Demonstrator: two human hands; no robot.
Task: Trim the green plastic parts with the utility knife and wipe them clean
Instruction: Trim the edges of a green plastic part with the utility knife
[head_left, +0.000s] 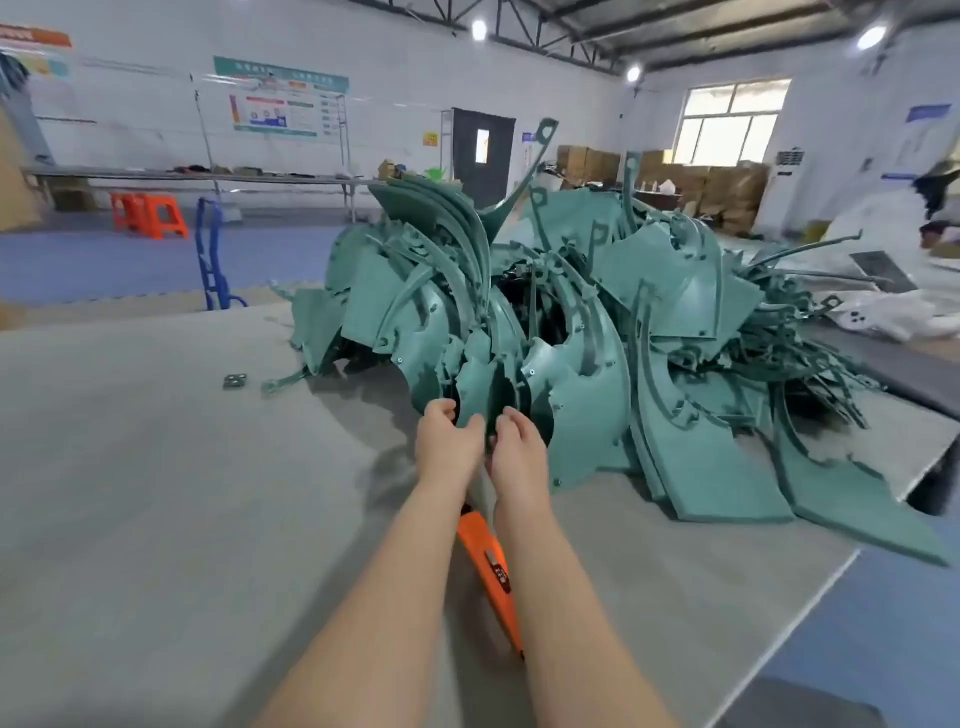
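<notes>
A big heap of green plastic parts (597, 322) covers the far right half of the grey table (156, 493). Both my hands reach into its near edge. My left hand (447, 441) curls its fingers and thumb round the lower edge of a front green part (480, 384). My right hand (519, 452) grips the same part just to the right, fingers hooked over its edge. The orange utility knife (488, 561) lies on the table between my forearms, its grey blade end pointing toward the heap. No wiping cloth is in view.
A small metal piece (235, 381) lies on the table left of the heap. The table's edge runs diagonally at the right. A blue plastic frame (210, 254) and orange stools (148, 213) stand beyond the table. White bags (893, 317) lie at the far right.
</notes>
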